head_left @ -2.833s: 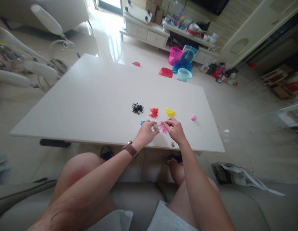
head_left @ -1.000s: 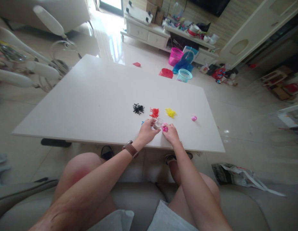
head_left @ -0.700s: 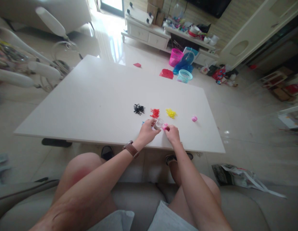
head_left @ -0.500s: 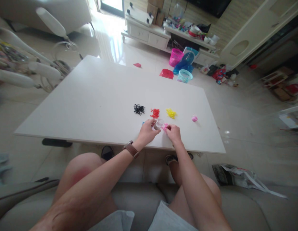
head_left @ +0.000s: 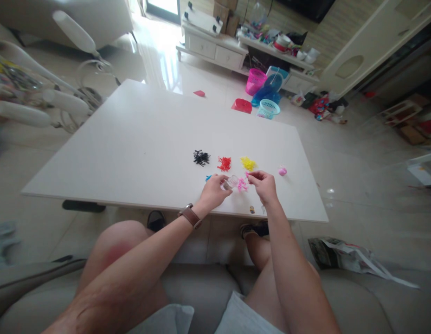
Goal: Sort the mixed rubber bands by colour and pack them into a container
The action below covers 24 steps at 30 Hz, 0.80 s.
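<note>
Toward the near edge of the desk (head_left: 131, 139), my left hand (head_left: 214, 191) grips a tilted clear jar (head_left: 234, 181) and my right hand (head_left: 266, 186) pinches pink bits (head_left: 247, 175) beside the pink pile (head_left: 242, 185), where a slack fingertip hold could scatter them.

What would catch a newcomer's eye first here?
Likely the black pile, red pile and yellow pile, in a row on the white table. Nearer the person, the left hand holds a clear container beside a pink pile, while the right hand pinches a pink piece close by.
</note>
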Available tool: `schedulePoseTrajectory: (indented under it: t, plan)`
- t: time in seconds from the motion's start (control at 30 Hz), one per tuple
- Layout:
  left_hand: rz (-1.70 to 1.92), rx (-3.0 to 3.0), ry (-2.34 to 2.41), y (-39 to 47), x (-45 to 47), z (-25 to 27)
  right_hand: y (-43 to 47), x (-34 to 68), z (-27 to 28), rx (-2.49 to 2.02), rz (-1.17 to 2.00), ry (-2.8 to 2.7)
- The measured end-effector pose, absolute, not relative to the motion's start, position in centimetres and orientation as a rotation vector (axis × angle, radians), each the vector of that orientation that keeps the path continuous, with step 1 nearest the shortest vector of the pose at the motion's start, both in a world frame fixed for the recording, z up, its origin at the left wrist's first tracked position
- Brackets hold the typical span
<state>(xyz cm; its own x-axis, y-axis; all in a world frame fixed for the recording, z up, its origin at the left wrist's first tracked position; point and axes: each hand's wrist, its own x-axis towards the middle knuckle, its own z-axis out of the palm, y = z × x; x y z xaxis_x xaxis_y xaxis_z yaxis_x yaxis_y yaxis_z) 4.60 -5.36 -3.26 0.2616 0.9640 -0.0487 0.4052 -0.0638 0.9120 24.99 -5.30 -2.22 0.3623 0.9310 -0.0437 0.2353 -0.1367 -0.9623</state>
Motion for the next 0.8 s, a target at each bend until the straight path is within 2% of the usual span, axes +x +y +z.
schedulePoseTrajectory:
  t: [0.23, 0.8]
  plan:
    - [0.737, 1.692, 1.289, -5.6, 4.8, -3.6, -5.4, 24.1, -1.7, -1.465, 0.836, -0.945]
    - [0.725, 1.704, 1.285, -5.6, 4.9, -3.4, -6.5, 20.9, -1.2, -1.454, 0.715, -1.193]
